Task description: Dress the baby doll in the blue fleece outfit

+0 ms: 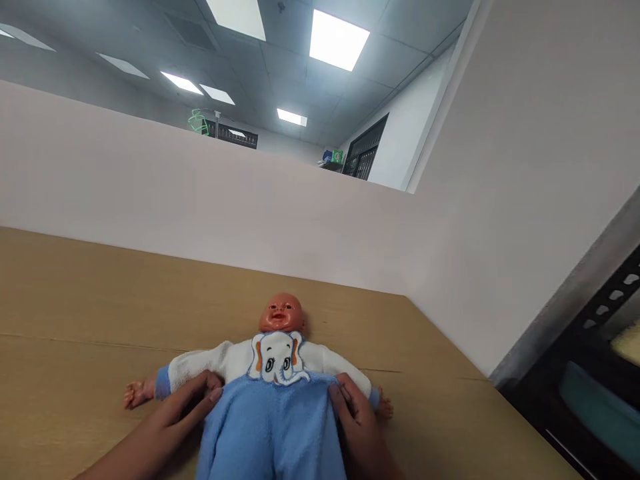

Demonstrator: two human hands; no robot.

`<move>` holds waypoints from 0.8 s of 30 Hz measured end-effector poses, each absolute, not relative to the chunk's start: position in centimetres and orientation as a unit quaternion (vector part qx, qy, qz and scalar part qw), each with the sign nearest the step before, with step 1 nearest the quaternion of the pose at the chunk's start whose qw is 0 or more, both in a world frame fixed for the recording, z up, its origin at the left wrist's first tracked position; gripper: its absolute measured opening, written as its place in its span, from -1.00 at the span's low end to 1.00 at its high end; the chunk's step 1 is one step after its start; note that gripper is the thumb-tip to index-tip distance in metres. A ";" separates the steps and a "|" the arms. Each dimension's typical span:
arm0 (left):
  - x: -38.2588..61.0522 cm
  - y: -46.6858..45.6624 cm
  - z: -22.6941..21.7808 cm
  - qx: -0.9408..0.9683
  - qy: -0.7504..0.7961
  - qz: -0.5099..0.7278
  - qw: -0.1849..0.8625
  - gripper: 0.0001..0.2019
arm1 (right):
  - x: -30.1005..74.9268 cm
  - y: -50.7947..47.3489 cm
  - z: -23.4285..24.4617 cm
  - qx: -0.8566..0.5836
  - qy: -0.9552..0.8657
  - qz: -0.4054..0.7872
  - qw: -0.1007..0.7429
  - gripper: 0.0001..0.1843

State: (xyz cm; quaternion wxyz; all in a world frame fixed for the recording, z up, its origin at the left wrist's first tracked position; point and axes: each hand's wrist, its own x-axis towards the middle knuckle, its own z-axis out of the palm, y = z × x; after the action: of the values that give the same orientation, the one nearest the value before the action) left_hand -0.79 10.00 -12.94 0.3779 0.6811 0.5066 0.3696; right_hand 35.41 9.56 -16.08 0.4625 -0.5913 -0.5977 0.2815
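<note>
A baby doll (pixel 281 313) lies on its back with its arms spread to both sides. It wears a romper (pixel 273 427) with white sleeves, blue cuffs, a blue lower half and an elephant face (pixel 277 360) on the chest. My left hand (pixel 193 403) is at the waist on the left, thumb and fingers closed at the edge of the blue cloth. On the opposite side, my right hand (pixel 357 417) pinches the blue cloth at the waist. The lower ends of the legs run out of view at the bottom.
The doll rests on a brown tabletop (pixel 90 300) with seam lines. A pale partition wall (pixel 200 193) rises behind it and another stands to the right. At the far right is a dark rack (pixel 550 400) with a teal thing (pixel 600 407) in it.
</note>
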 end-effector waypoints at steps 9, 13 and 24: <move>-0.4 10.0 -12.4 0.722 0.520 0.374 0.261 -0.58 | 39.0 10.9 -14.5 -0.580 -0.725 -0.093 0.359 -0.61; -1.0 10.1 -12.0 0.712 0.520 0.424 0.210 -0.59 | 41.4 12.1 -14.4 -0.557 -0.760 -0.120 0.314 -0.48; 9.6 14.5 -0.8 0.795 0.331 0.443 0.250 -0.50 | 29.0 9.9 4.9 -0.372 -0.840 -0.283 0.276 -0.48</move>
State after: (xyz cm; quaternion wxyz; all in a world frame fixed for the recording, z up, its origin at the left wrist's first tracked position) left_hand 9.58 14.46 -0.84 0.2497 0.7949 0.3313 0.4429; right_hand 28.97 9.90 4.93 0.2758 -0.3722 -0.8397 -0.2834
